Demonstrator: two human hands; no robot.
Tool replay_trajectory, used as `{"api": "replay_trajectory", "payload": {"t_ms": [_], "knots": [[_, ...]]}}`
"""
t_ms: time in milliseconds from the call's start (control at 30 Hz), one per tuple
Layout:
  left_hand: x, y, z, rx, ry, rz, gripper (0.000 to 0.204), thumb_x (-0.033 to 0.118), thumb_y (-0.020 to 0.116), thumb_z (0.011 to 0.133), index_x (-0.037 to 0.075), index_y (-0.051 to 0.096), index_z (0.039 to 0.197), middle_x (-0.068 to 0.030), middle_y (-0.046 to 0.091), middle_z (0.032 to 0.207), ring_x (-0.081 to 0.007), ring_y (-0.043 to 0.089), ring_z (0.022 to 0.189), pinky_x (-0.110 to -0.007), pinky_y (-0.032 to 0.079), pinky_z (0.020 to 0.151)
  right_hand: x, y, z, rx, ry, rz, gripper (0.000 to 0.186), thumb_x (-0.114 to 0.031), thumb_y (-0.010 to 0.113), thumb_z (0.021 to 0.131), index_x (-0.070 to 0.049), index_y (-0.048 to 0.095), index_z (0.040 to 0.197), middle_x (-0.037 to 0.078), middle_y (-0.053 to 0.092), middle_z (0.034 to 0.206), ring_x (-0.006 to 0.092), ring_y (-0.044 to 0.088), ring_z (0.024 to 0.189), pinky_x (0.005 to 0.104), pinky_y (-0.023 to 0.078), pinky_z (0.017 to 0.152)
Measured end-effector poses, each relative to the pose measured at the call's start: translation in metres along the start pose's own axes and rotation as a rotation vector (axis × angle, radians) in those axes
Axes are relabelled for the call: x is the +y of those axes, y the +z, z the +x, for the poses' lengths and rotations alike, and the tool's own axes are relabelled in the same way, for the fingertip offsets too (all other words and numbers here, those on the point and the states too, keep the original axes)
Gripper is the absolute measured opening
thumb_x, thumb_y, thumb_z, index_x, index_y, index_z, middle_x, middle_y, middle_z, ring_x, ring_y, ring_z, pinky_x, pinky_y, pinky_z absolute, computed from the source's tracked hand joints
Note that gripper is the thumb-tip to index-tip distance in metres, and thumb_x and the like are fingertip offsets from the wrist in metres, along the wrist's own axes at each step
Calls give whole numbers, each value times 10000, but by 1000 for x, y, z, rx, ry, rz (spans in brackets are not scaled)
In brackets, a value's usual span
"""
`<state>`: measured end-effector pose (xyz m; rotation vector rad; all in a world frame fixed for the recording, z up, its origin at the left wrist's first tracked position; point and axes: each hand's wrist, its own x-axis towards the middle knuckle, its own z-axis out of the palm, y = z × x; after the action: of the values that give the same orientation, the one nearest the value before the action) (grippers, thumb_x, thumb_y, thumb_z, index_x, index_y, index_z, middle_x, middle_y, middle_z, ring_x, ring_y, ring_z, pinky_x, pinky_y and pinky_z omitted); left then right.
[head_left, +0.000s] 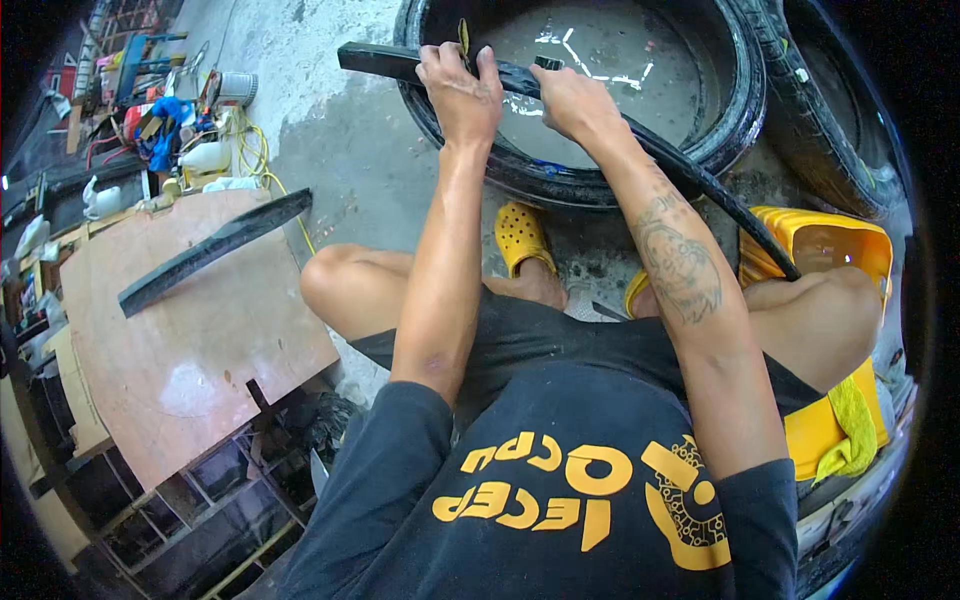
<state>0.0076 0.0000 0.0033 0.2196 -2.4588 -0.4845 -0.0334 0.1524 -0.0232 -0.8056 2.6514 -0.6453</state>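
My left hand point(460, 95) grips a long flattened black rubber strip point(380, 62), perhaps a tube, near its upper left end; a thin olive-yellow piece point(463, 38) sticks up beside the fingers. My right hand point(575, 100) is closed on the same strip further right, with a small dark object point(548, 64) showing at its fingertips. The strip runs on behind my right forearm and down to my right knee. Both hands are over the near part of a round black tire-like basin point(435, 140) holding greyish water.
On the left, a plywood board point(170, 390) carries a dark bar point(210, 250), with cluttered containers point(205, 157) and yellow hose point(250, 150) beyond. An upright tire point(830, 140) stands at the upper right. A yellow bucket point(850, 230) and yellow cloth point(850, 450) sit by my right leg.
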Motion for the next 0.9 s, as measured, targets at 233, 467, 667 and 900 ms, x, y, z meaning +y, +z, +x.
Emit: {"api": "replay_trajectory", "payload": {"t_ms": [233, 467, 667, 900], "knots": [[13, -15, -6, -157, 126, 5, 328, 158, 679, 882, -54, 584, 1115, -275, 526, 1103, -461, 498, 986, -519, 409, 890, 5, -1, 6, 20, -32, 24, 442, -94, 590, 892, -99, 602, 1334, 208, 722, 1051, 411, 698, 986, 514, 572, 840], [24, -16, -21, -122, 115, -58, 227, 155, 676, 910, -47, 573, 930, -240, 558, 1042, -447, 507, 958, -515, 410, 857, 4, -1, -1, 98, -29, 39, 316, -72, 600, 887, -38, 649, 1197, 225, 726, 1007, 395, 712, 961, 492, 583, 824], [33, -2, -35, -144, 65, -66, 432, 250, 758, 883, -73, 617, 1133, -281, 565, 1062, -442, 543, 949, -521, 448, 904, 12, 3, -6, 126, 6, 45, 193, -70, 580, 910, -14, 709, 1042, 212, 737, 1016, 384, 725, 974, 477, 592, 835], [-2, 10, -17, 177, 153, 35, 283, 147, 690, 893, -66, 569, 1034, -274, 538, 1093, -467, 510, 941, -553, 401, 861, 8, 5, 5, 79, -19, 74, 509, -38, 661, 815, -66, 623, 1321, 235, 718, 995, 413, 701, 932, 503, 576, 809]]}}
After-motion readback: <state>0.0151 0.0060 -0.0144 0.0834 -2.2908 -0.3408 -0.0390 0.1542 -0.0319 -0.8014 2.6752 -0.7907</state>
